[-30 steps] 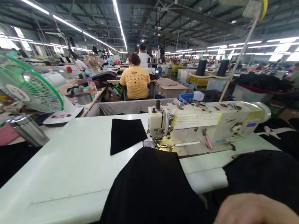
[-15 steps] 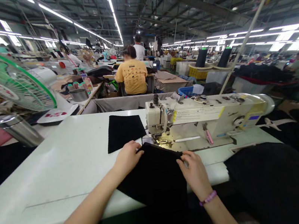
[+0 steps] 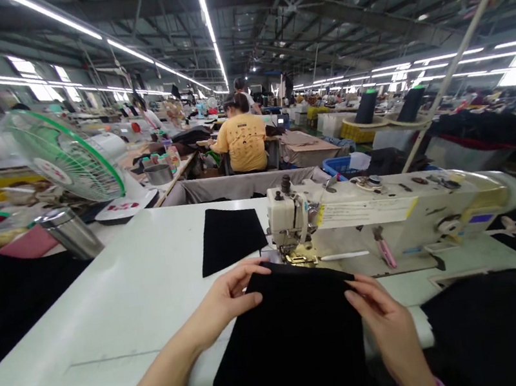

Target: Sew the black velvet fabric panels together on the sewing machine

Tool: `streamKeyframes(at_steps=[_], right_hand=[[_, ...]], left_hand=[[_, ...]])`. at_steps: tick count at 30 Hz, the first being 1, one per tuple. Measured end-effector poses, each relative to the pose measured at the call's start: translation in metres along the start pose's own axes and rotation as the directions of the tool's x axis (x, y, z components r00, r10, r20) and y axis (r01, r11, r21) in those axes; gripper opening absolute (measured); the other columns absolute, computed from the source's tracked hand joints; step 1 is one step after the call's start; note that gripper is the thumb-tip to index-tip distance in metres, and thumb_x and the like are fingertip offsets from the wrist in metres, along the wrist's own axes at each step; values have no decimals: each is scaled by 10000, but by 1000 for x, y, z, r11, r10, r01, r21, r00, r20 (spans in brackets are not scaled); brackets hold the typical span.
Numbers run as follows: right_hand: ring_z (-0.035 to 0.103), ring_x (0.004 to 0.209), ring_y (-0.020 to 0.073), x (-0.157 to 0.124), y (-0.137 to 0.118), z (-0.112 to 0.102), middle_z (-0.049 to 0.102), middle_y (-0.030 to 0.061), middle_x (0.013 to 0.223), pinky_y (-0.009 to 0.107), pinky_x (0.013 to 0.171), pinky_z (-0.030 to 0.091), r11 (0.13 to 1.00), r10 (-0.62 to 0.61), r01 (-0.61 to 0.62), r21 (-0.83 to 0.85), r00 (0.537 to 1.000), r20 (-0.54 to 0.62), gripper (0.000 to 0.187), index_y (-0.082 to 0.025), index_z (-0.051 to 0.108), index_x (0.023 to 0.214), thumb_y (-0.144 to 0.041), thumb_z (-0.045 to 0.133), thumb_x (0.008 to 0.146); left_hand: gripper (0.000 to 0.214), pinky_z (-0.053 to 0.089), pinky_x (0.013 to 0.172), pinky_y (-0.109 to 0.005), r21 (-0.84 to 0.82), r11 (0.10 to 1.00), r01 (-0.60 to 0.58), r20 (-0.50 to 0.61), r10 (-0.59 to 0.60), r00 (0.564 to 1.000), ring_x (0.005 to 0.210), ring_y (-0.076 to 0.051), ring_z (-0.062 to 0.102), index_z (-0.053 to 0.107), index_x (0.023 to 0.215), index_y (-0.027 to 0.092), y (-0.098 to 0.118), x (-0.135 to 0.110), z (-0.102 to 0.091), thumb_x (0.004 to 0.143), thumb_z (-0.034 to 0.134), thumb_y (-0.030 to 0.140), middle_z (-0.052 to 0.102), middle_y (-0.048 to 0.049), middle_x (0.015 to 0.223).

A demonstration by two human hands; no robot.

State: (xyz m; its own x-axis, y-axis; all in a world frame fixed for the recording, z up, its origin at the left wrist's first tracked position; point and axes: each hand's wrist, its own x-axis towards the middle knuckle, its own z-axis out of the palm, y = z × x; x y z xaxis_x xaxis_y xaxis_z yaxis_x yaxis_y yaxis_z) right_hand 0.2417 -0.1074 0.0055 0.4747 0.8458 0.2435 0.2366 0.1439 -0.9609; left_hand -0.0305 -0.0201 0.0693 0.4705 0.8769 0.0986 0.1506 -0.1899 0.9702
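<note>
A black fabric piece [image 3: 298, 323] lies on the white sewing table [image 3: 123, 299] with its far edge just in front of the needle of the cream sewing machine [image 3: 379, 216]. My left hand [image 3: 228, 299] pinches the piece's far left corner. My right hand [image 3: 386, 319] grips its far right corner, fingers curled over the edge. A second, smaller black piece [image 3: 230, 236] lies flat behind, to the left of the machine head.
A green-rimmed desk fan [image 3: 63, 155] and a steel cup [image 3: 71, 232] stand at the table's left. Black cloth piles lie at far left [image 3: 6, 304] and lower right [image 3: 508, 323]. A person in a yellow shirt [image 3: 246, 142] sits ahead, back turned.
Both hands rose from the bottom edge up to the black piece's far corners. The view has shifted slightly, and my right hand now sits lower and further right on the cloth.
</note>
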Motion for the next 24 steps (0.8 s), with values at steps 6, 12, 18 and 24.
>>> streamKeyframes(at_steps=[6,12,18,24], right_hand=[[627,1149,331,0,-16,-10,717,104,1180,463,1041,483,998,62,-62,-7,998,6,380,-225,816,909,-552,765,722],[624,1166,343,3,-19,-12,725,95,1179,412,1035,493,988,149,-147,44,987,-53,452,-204,816,916,-559,834,636],[654,1124,324,8,-30,1,758,70,1102,360,1008,520,942,301,-282,182,950,-84,507,-208,814,895,-542,902,523],[694,968,211,8,-52,12,777,15,893,151,828,549,802,450,-348,486,887,-108,496,-225,803,738,-422,964,312]], left_hand=[[167,468,1023,-371,-148,986,-71,-159,47,986,1125,-272,636,816,932,268,25,-21,-2,817,715,336,673,-80,1207],[179,492,939,-340,78,990,-117,-355,137,925,987,-254,660,830,879,287,34,-27,1,840,678,372,724,-69,1027],[173,485,891,-285,-227,970,-83,-544,-55,837,1000,-236,651,811,771,248,37,-27,9,735,790,415,741,-55,1055],[253,483,827,-255,-330,941,-68,-582,-146,800,900,-198,642,801,806,217,39,-30,9,645,862,402,759,-48,927]])
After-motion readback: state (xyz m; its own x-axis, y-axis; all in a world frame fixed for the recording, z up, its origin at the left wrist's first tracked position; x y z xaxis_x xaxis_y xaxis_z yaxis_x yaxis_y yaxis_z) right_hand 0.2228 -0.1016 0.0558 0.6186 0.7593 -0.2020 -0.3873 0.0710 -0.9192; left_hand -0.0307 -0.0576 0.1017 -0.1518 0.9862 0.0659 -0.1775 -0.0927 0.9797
